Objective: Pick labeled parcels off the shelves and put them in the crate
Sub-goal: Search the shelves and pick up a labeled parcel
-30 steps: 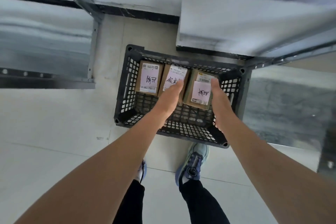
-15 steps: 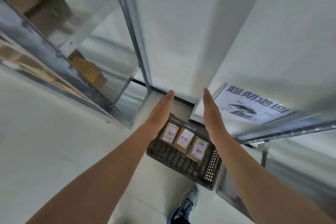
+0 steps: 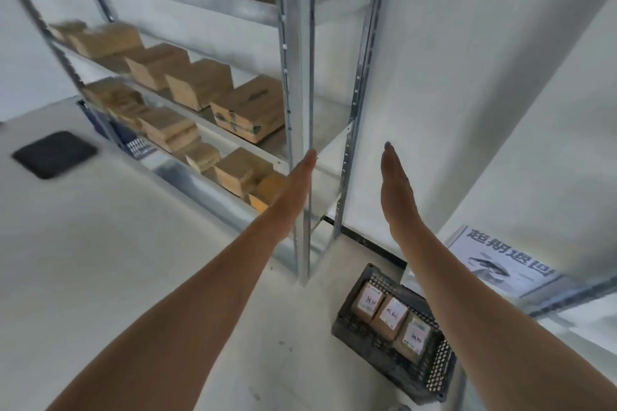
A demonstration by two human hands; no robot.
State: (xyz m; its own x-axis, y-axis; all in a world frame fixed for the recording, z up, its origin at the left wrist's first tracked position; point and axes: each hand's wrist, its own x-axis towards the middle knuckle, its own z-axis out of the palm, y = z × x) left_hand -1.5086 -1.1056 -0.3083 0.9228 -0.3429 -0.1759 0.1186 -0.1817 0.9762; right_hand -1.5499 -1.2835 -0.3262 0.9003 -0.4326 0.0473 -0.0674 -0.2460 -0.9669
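A black plastic crate stands on the floor at the lower right. Three labeled brown parcels lie side by side in it. My left hand is stretched flat in front of the metal shelf post, holding nothing. My right hand is also flat and empty, raised before the white wall. Both hands are well above the crate. Several cardboard parcels sit in rows on the metal shelves at the left.
A white column rises at the right, with a printed sign lying on a low shelf beside it. A dark mat lies on the pale floor at the left. A blue bin sits under the lowest shelf.
My view has swung up and left from the crate to the shelves. Both hands have lifted out of the crate, empty, and now reach toward the shelf post.
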